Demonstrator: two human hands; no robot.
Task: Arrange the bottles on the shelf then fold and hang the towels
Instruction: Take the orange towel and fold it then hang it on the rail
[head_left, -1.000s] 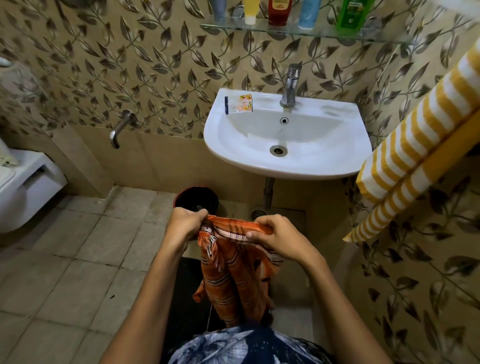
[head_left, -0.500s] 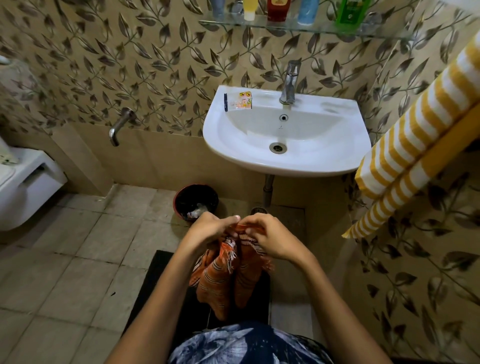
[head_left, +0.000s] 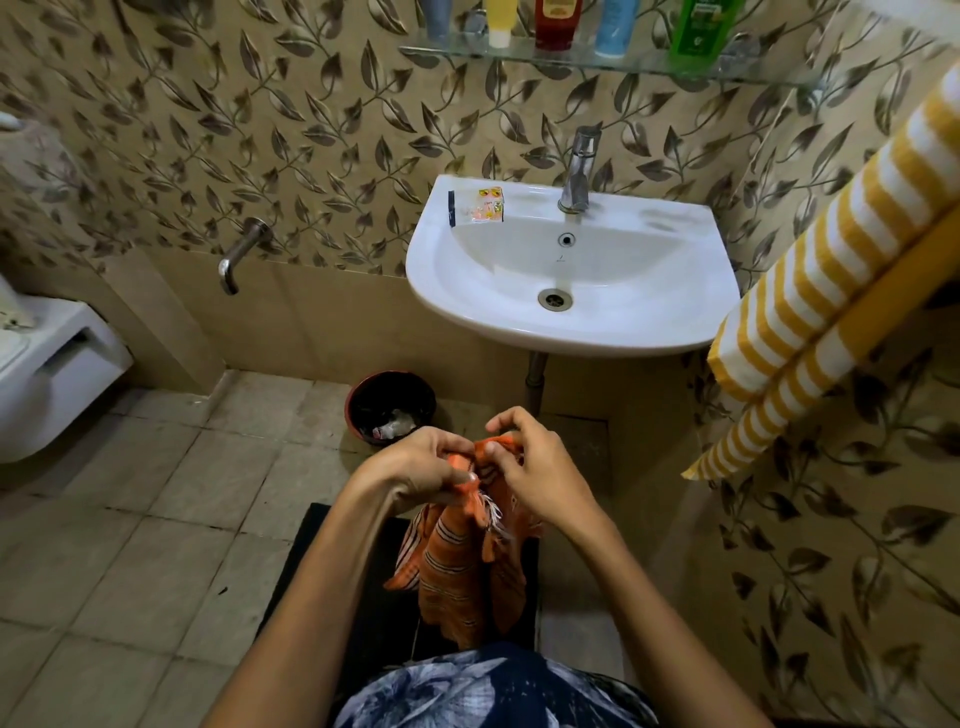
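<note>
An orange striped towel (head_left: 457, 566) with a white fringe hangs bunched in front of me, below the sink. My left hand (head_left: 423, 465) pinches its top edge on the left. My right hand (head_left: 535, 467) grips the same edge just to the right, the two hands nearly touching. A yellow-and-white striped towel (head_left: 831, 260) hangs folded at the right wall. Several bottles stand in a row on the glass shelf (head_left: 644, 65) above the sink, among them a red bottle (head_left: 556, 23) and a green bottle (head_left: 698, 26).
The white sink (head_left: 613, 322) with its tap (head_left: 579, 169) is straight ahead, a small packet (head_left: 485, 205) on its rim. A dark bin (head_left: 389, 405) sits on the floor under it. A wall spout (head_left: 239, 254) and a white toilet (head_left: 47, 374) are left. A black mat (head_left: 363, 597) lies underfoot.
My hands have come together, gathering the towel's top edge into a bunch. The towel hangs narrower than before and the view has tilted slightly down.
</note>
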